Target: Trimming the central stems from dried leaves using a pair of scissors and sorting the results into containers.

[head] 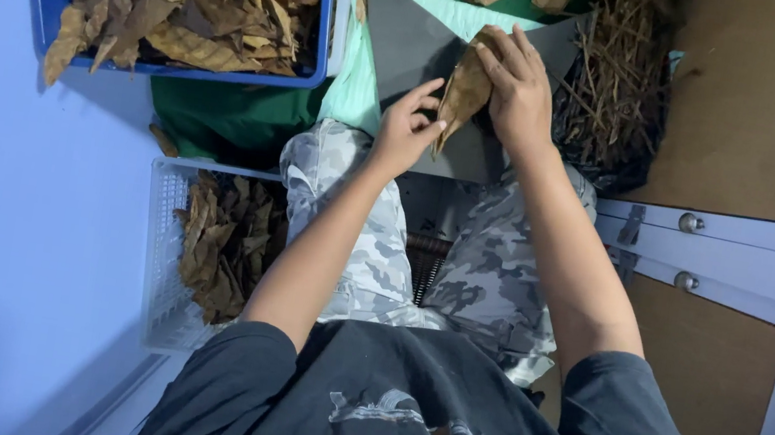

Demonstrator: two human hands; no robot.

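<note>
So the dry brown leaf (466, 89) sits on the dark grey foam sheet (412, 44) on the lap, long axis running 1-to-7 o'clock, right hand (519, 90) fingers clamped on its top, left hand (407, 129) fingers pinching the 7 o'clock tip.

- A loose, dark charcoal short-sleeved T-shirt (440, 417) covers the torso, its sleeves ending above the elbows.
- A small pale grey print marks the shirt front.
- Grey-and-white camouflage trousers (373, 246) cover both legs.
- Both forearms are bare; the left hand (406, 132) and right hand (519, 90) wear no gloves.
</note>
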